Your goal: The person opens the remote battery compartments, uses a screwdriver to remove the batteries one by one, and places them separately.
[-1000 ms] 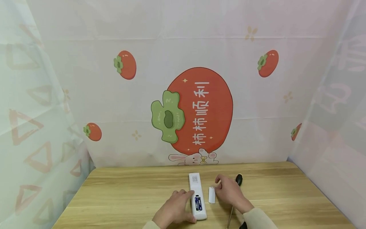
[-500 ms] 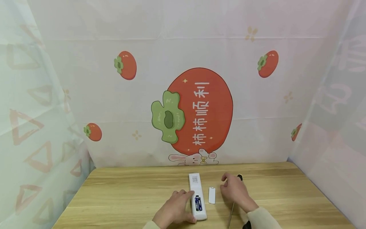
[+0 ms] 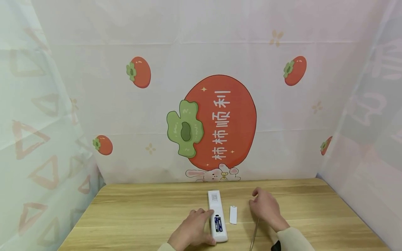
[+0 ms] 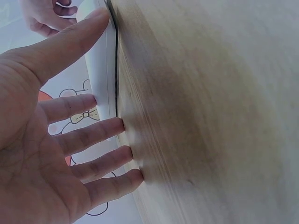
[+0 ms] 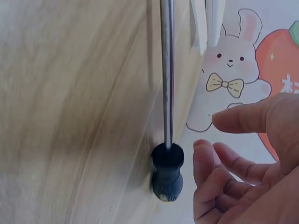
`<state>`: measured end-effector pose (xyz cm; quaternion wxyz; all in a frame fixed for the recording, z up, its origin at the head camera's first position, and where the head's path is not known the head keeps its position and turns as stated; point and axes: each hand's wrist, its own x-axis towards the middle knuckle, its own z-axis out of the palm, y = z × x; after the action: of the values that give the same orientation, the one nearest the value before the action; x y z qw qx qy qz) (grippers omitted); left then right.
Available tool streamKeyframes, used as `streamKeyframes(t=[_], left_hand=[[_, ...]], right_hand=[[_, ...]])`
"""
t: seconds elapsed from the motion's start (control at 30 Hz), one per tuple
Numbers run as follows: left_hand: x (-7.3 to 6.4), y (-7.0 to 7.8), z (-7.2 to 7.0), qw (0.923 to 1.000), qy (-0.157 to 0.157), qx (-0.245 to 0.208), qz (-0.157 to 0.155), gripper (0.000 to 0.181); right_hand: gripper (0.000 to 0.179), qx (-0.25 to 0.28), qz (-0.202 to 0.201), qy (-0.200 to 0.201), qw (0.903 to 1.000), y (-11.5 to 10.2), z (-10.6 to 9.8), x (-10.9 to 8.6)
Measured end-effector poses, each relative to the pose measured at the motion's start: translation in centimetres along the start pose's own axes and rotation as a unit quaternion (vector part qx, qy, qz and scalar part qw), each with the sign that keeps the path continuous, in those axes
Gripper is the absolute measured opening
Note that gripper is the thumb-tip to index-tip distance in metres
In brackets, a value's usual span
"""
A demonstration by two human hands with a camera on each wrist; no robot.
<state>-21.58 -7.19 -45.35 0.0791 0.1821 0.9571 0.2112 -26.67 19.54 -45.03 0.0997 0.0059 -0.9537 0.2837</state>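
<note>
A white remote control (image 3: 215, 205) lies back side up on the wooden table, its battery compartment uncovered and holding two dark blue batteries (image 3: 218, 224). My left hand (image 3: 193, 228) rests along its left side, fingers extended; in the left wrist view the thumb and index fingertip touch the remote's white edge (image 4: 99, 70). The white battery cover (image 3: 233, 214) lies apart, just right of the remote. My right hand (image 3: 266, 208) hovers over a screwdriver (image 5: 167, 179) with loosely curled fingers and nothing between them. In the head view that hand hides the screwdriver's black handle.
The wooden table (image 3: 141, 212) ends against a white cloth backdrop (image 3: 110, 97) printed with persimmons. Cloth also hangs at both sides. A black object (image 3: 276, 246) shows beside the right sleeve; its kind is unclear.
My right hand has let go of the battery cover's side and moved right, over the screwdriver. The left hand, remote and cover stay where they were.
</note>
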Motion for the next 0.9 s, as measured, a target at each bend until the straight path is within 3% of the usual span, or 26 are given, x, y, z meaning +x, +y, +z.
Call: streamKeyframes(t=[0.53,0.9], left_hand=[[0.1,0.0,0.1,1.0000,0.001,0.002,-0.001,0.087],[0.1,-0.1,0.2,1.0000,0.002,0.002,0.000,0.087]], right_hand=[[0.027,0.006,0.044,0.006,0.9990,2.1,-0.6,0.5],[0.029,0.003,0.054,0.002,0.9986,2.8,-0.5,0.7]])
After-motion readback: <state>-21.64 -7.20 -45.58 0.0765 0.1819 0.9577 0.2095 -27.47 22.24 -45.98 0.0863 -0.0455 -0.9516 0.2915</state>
